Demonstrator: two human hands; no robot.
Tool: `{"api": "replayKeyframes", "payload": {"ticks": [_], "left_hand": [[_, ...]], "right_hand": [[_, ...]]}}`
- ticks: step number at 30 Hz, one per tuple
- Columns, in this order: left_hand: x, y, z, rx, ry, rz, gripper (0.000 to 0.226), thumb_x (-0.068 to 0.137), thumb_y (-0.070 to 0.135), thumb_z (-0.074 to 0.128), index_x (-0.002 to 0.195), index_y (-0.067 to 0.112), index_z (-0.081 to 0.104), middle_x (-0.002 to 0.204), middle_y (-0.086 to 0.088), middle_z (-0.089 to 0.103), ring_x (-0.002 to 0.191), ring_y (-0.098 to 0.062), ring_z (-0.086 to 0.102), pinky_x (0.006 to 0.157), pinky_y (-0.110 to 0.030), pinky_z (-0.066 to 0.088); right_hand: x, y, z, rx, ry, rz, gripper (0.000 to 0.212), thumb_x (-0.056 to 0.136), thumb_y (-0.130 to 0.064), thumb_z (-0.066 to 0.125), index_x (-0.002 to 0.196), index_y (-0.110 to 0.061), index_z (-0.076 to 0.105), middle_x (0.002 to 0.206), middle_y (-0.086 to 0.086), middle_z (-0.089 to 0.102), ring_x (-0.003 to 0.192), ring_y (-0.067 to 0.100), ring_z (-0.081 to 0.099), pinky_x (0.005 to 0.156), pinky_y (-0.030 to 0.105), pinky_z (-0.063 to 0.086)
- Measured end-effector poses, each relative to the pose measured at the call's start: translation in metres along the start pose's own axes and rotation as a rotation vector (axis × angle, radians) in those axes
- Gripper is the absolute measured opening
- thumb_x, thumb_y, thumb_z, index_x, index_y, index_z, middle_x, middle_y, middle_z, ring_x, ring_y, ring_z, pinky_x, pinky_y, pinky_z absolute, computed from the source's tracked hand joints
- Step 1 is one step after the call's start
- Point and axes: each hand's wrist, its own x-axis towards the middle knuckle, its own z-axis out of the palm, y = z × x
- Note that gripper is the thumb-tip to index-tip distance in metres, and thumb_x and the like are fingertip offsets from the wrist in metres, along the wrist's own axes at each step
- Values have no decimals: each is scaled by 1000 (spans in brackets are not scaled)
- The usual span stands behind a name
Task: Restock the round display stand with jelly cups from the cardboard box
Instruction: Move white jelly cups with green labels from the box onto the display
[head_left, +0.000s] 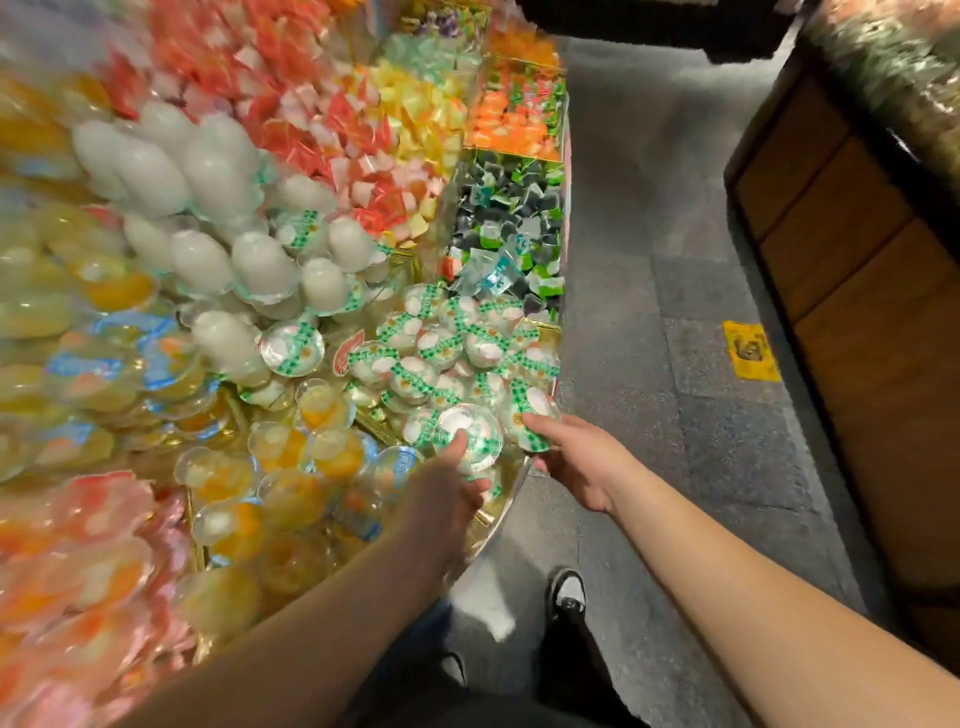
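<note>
Reaching over the round display stand (511, 480), the left hand (441, 499) held its grip on a jelly cup (467, 436) at the stand's near rim. The right hand (576, 462) pinched a second jelly cup (535, 415) just beside it. Both cups lay against the green-labelled cup pile (452, 353). Cardboard box not in view.

Hands: two, left hand (447, 488) and right hand (576, 462)
Held jelly cups: two, left cup (470, 434), right cup (535, 415)
Shoes: one shoe (566, 592)
</note>
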Motion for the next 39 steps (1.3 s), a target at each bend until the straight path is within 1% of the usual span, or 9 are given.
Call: {"api": "replayKeyframes", "payload": {"ticks": [3, 7, 9, 13, 19, 23, 28, 32, 39], "left_hand": [[34, -2, 11, -143, 133, 3, 36, 93, 43, 61, 94, 7, 60, 56, -1, 58, 51, -16, 47, 45, -25, 36], [64, -3, 25, -265, 318, 45, 30, 89, 38, 69, 97, 9, 69, 56, -1, 64, 51, -16, 53, 44, -26, 38], [77, -5, 33, -297, 371, 57, 29, 94, 35, 63, 108, 10, 67, 69, -2, 62, 57, -16, 51, 49, -25, 38], [95, -3, 47, -357, 471, 91, 33, 94, 37, 62, 107, 7, 66, 78, -4, 62, 58, -16, 50, 52, -27, 39], [115, 2, 53, -375, 598, 113, 38, 90, 47, 62, 98, 10, 66, 65, -7, 63, 58, -20, 52, 60, -33, 43], [121, 3, 47, -445, 631, 115, 30, 93, 40, 61, 96, 11, 67, 64, -3, 61, 52, -16, 47, 53, -28, 36], [128, 5, 46, -487, 678, 90, 38, 98, 39, 55, 118, 8, 63, 69, -3, 59, 56, -15, 46, 57, -28, 37], [131, 4, 49, -454, 692, 97, 42, 99, 41, 52, 118, 6, 64, 73, -4, 62, 54, -16, 47, 55, -28, 36], [127, 5, 48, -341, 679, 29, 42, 95, 60, 46, 96, 19, 58, 76, -4, 60, 68, -21, 55, 65, -32, 42]], "right_hand": [[35, -17, 6, -56, -41, 62, 81, 80, -32, 81, 145, -7, 39, 136, 9, 51, 80, 15, 61, 60, 21, 53], [72, -39, 7, -51, -139, 194, 27, 90, -22, 71, 110, -7, 62, 124, 20, 64, 76, 20, 59, 75, 28, 51], [87, -48, 11, 41, -167, 263, 30, 92, -17, 67, 119, -5, 64, 115, 10, 67, 92, 20, 58, 86, 26, 47], [113, -55, 26, -143, -235, 281, 37, 87, -19, 73, 119, -3, 62, 95, 11, 69, 77, 23, 66, 58, 30, 55], [141, -54, 43, -258, -311, 367, 38, 86, -29, 75, 112, -4, 63, 107, 18, 69, 97, 34, 67, 91, 50, 55], [148, -47, 52, -286, -335, 350, 32, 89, -28, 72, 111, -5, 65, 100, 11, 71, 102, 32, 67, 95, 50, 53], [153, -44, 62, -296, -276, 314, 59, 77, -36, 82, 124, -8, 61, 103, 10, 74, 87, 27, 72, 68, 38, 60], [198, -15, 62, -378, -200, 246, 127, 26, -59, 90, 139, -14, 50, 122, 8, 66, 102, 30, 67, 87, 49, 57], [175, -31, 60, -456, -215, 206, 140, 31, -67, 78, 150, -9, 31, 139, 10, 54, 117, 32, 59, 93, 51, 53]]}}
